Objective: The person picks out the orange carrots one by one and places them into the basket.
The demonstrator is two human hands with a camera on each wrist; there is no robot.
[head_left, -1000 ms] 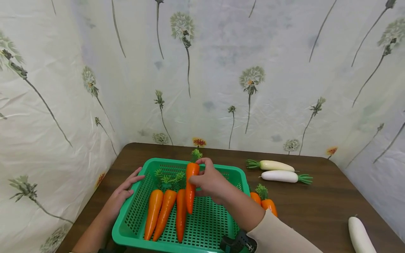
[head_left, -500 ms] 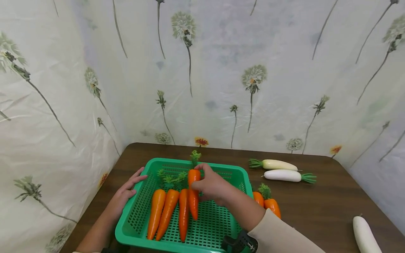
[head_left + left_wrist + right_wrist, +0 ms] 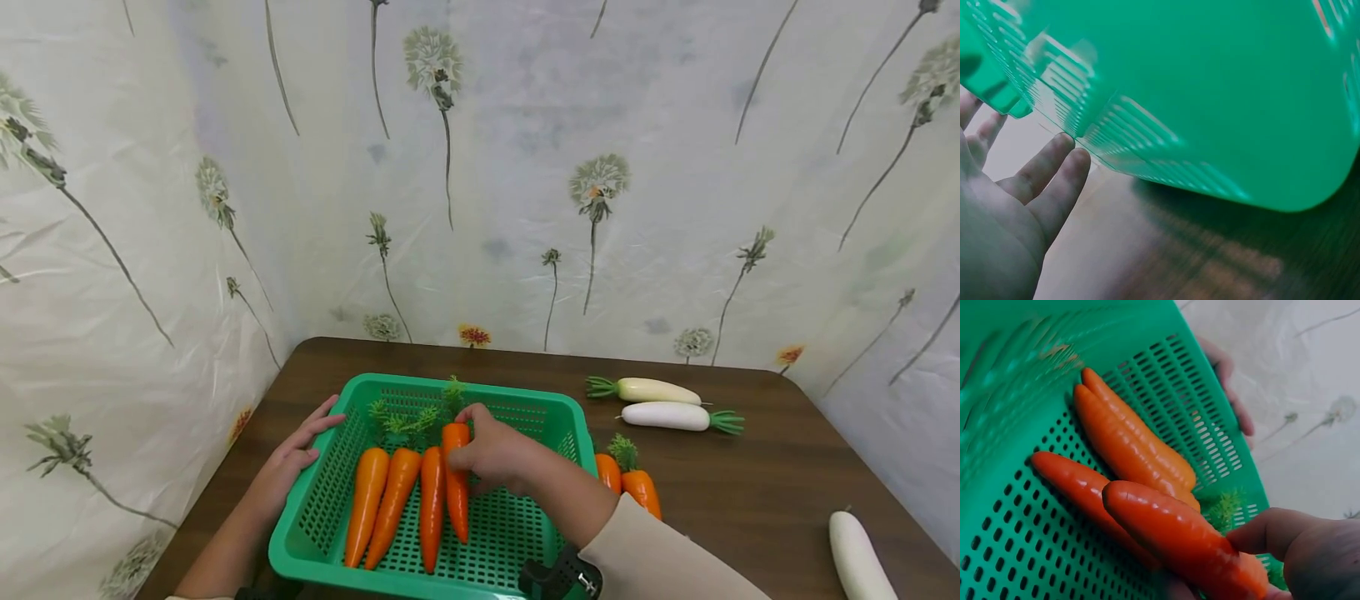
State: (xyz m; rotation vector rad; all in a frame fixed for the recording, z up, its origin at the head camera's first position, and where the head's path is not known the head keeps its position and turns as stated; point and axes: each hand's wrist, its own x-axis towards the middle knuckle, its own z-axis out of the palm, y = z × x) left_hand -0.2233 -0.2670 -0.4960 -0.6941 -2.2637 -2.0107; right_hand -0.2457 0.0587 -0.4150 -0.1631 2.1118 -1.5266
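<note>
My right hand point(image 3: 491, 450) pinches a carrot point(image 3: 456, 487) by its thick upper part, low inside the green basket point(image 3: 570, 408). In the right wrist view the thumb lies along one side of that held carrot point(image 3: 1172, 537). Left of it, three other carrots point(image 3: 431, 508) lie side by side on the basket floor, leafy tops toward the back. My left hand point(image 3: 288, 458) rests at the basket's left rim with fingers extended. The left wrist view shows those fingertips point(image 3: 1075, 159) right at the basket's slotted side wall.
Two more carrots point(image 3: 639, 490) lie right of the basket, partly hidden by the right arm. Farther back are two white radishes point(image 3: 663, 417), one above the other in view. Another white radish point(image 3: 858, 554) lies near the table's point(image 3: 750, 492) right edge. A patterned cloth point(image 3: 510, 250) hangs behind.
My right hand has lowered the carrot into the basket, down beside the other carrots. The left hand has stayed at the left rim.
</note>
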